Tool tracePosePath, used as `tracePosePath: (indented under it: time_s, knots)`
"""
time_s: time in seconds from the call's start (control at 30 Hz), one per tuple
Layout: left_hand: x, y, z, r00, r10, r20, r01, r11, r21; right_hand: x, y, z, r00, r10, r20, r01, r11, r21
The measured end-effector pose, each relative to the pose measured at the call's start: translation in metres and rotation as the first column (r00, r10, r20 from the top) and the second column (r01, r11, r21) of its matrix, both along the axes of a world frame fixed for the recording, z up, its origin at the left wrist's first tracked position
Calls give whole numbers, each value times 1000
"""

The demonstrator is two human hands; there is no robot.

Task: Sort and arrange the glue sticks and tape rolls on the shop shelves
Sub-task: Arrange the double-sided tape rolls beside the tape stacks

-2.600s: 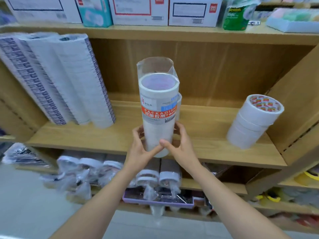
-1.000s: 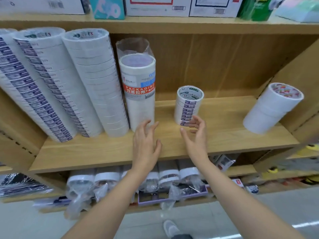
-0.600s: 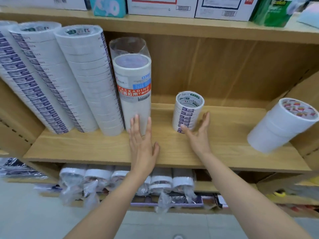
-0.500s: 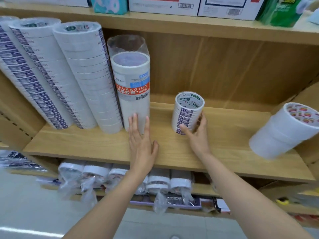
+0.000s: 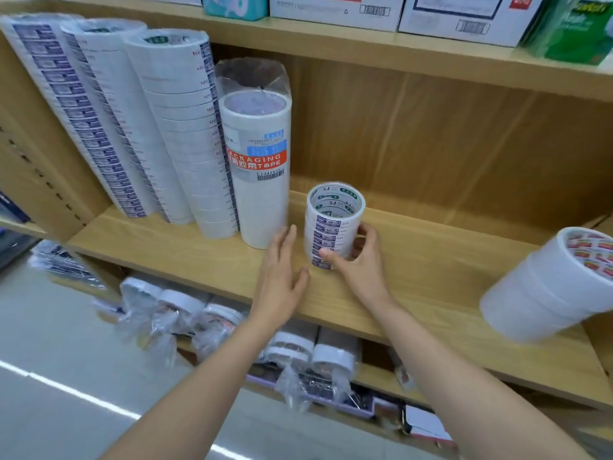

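A short stack of white tape rolls point(image 5: 333, 224) with blue labels stands upright on the wooden shelf point(image 5: 431, 280). My right hand point(image 5: 360, 263) grips its lower part, thumb in front and fingers round its right side. My left hand point(image 5: 282, 277) lies flat and open on the shelf just left of it, fingertips near the base of a tall wrapped packaging tape stack point(image 5: 257, 167). Three long leaning columns of white tape rolls point(image 5: 139, 127) fill the shelf's left end.
A tilted stack of white tape rolls point(image 5: 550, 283) leans at the shelf's right end. Boxes point(image 5: 464, 11) and a green pack point(image 5: 574, 28) sit on the shelf above. Bagged tape rolls point(image 5: 185, 307) crowd the lower shelf. The shelf board between the short stack and the tilted one is bare.
My right hand has closed round the short tape stack, which it only touched before. My left hand has left the tall stack's base and now lies beside it. The view shifted left.
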State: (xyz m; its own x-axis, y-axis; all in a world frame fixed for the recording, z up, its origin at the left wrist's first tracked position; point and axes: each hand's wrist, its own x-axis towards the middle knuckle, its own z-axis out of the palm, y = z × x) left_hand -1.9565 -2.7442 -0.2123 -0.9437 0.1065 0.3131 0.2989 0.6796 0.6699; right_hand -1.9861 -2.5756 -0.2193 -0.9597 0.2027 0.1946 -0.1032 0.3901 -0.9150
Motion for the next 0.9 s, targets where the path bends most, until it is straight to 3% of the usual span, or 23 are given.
tracePosePath:
  time_s: [0.17, 0.27, 0.47, 0.63, 0.77, 0.83, 0.9]
  knots:
    - [-8, 12, 3, 971, -205, 124, 169, 953, 250, 18, 8, 5, 997, 66, 48, -64, 997, -47]
    - [-9, 19, 5, 962, -239, 133, 188, 930, 317, 42, 19, 7, 998, -34, 56, 37, 998, -54]
    - [-2, 50, 5, 929, -327, 170, 270, 918, 292, 99, 53, 11, 915, -399, -61, 394, 916, -78]
    - [14, 88, 6, 908, -375, 185, 317, 906, 280, 144, 91, 15, 735, -661, -150, 653, 750, -104]
    - [18, 106, 4, 909, -374, 183, 318, 907, 275, 157, 127, 15, 596, -786, -164, 795, 606, -10]
    - [17, 114, 3, 907, -373, 193, 315, 909, 274, 155, 142, 16, 611, -787, -84, 790, 613, 2]
    - [18, 124, 3, 915, -353, 197, 296, 917, 267, 152, 154, 18, 685, -728, 9, 727, 683, -62]
